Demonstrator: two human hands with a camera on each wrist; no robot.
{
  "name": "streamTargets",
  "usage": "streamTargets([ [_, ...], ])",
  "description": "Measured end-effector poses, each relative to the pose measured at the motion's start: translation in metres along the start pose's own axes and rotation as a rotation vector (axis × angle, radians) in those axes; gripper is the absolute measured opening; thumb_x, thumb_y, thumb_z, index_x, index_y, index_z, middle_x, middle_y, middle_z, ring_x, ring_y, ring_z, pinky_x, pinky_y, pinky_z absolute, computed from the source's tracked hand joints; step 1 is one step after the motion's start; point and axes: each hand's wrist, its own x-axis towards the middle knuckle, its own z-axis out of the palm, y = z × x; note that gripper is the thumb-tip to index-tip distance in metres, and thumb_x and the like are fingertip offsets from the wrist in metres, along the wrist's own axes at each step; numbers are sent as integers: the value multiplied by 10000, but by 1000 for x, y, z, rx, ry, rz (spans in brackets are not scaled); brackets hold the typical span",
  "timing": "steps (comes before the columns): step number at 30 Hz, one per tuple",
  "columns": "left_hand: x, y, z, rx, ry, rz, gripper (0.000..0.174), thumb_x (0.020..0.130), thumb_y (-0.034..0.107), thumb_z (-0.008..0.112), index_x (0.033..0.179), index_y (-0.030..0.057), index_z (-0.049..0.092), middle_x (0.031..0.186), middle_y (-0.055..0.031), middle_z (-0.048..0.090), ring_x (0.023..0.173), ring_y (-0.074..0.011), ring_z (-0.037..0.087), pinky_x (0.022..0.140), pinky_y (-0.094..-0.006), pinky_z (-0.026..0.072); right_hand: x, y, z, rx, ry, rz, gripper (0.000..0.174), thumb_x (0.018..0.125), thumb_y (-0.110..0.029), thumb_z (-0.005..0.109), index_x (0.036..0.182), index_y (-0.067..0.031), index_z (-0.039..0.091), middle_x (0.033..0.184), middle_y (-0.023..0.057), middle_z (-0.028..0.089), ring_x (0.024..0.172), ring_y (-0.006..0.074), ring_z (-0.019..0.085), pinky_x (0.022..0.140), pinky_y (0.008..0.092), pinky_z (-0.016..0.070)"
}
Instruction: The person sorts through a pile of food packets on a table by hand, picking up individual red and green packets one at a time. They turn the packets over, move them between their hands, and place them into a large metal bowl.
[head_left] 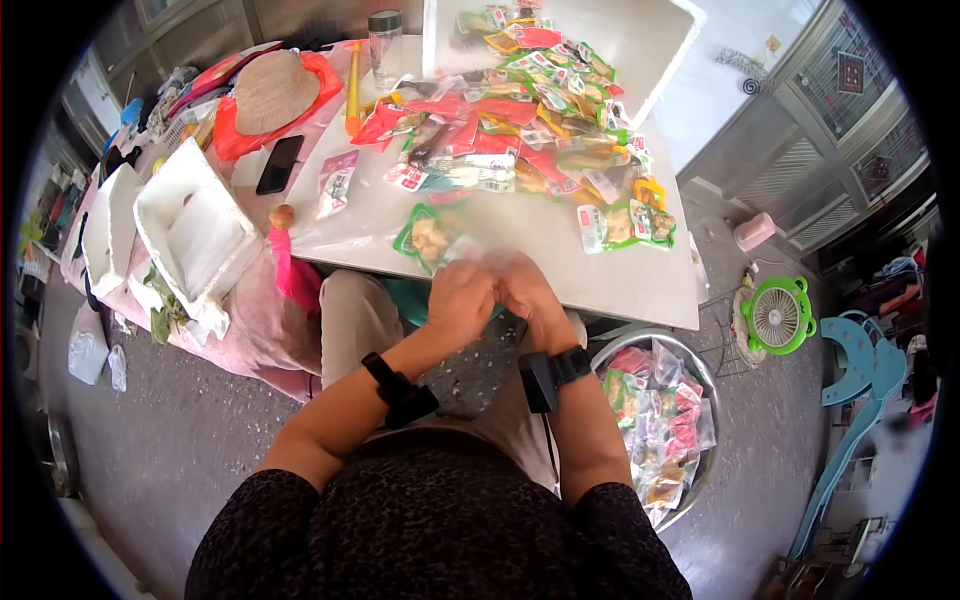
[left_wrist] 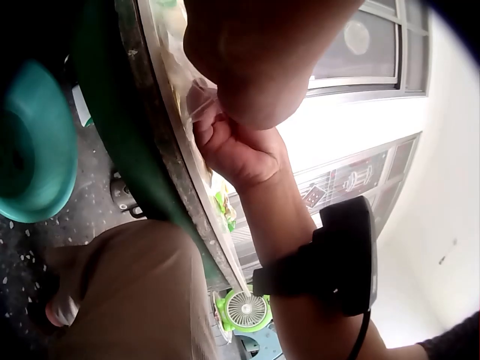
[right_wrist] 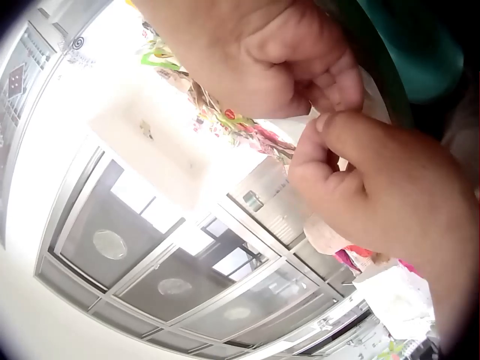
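Observation:
My left hand (head_left: 462, 302) and right hand (head_left: 526, 288) meet at the table's front edge, fingers curled and fingertips close together. In the left wrist view, clear plastic (left_wrist: 201, 99) shows at the fingers of the right hand (left_wrist: 244, 156), beside the left hand (left_wrist: 259, 60). Both hands pinch it; its shape is mostly hidden. The right wrist view shows the left hand (right_wrist: 397, 176) with thumb and finger pressed together against the right hand (right_wrist: 277, 60). Just beyond them, a green-edged packet (head_left: 428, 236) of light brown pieces lies on the table (head_left: 380, 235).
Many colourful packets (head_left: 540, 110) are heaped at the back near a white foam box (head_left: 660, 50). Two packets (head_left: 625, 225) lie at the right. A metal basin (head_left: 712, 400) of packets stands on the floor. To the left are a phone (head_left: 280, 165) and another foam box (head_left: 200, 235).

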Motion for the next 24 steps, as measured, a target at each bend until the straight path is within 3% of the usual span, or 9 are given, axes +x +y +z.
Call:
streamTargets([
  [2,3,-1,-2,16,31,39,84,640,37,542,712,46,501,922,-115,503,917,-313,470,761,-407,369,0,4,-5,64,65,63,105,733,-39,472,822,-34,528,702,56,535,572,133,525,496,243,438],
  [5,-4,-13,7,25,-8,57,78,637,41,540,701,51,495,991,-129,489,1001,-330,432,813,-430,336,-11,-8,-33,-401,171,68,141,730,-85,513,845,-7,533,708,69,551,601,138,539,525,247,439],
  [7,-10,-19,15,57,-41,48,73,639,45,536,697,52,492,1017,-140,482,1022,-335,422,824,-432,332,-7,-8,-60,-577,426,-197,210,727,-123,531,870,29,515,719,98,563,655,167,551,560,266,440],
  [8,-11,-20,18,70,-45,48,72,639,50,535,697,50,493,1020,-141,482,1020,-335,423,825,-433,332,10,8,-96,-891,570,-536,227,726,-123,526,879,42,503,738,126,566,668,237,550,597,295,440],
  [9,-13,-20,19,83,-48,46,71,638,55,535,696,49,494,1022,-142,482,1019,-335,424,825,-433,333,5,-10,-95,-1237,709,-523,225,718,-117,527,896,20,509,763,147,556,718,310,535,668,320,437],
  [10,-14,-21,21,98,-50,44,70,638,59,534,696,48,495,1024,-144,482,1017,-335,425,826,-434,333,11,-9,-109,-1206,829,-705,208,715,-133,538,884,-13,517,842,150,545,811,331,515,723,345,424],
  [15,-16,-21,23,180,-88,-10,77,633,74,537,696,42,505,1037,-149,484,1022,-332,423,834,-439,333,29,-38,-131,-1507,1039,-614,309,676,-261,586,900,-54,537,990,122,517,996,292,449,749,470,381],
  [18,-15,-23,23,195,-79,-21,97,620,89,535,700,39,515,1044,-148,485,1024,-330,421,846,-445,320,31,-43,-123,-1743,848,-167,350,660,-319,588,909,-76,549,983,99,527,1011,271,446,753,508,358],
  [24,-19,-25,21,194,-47,23,106,615,83,526,705,28,513,1052,-165,478,1023,-336,418,851,-457,308,26,-58,-110,-1888,638,-155,207,710,-256,535,808,-74,539,840,106,577,824,271,547,678,459,414],
])
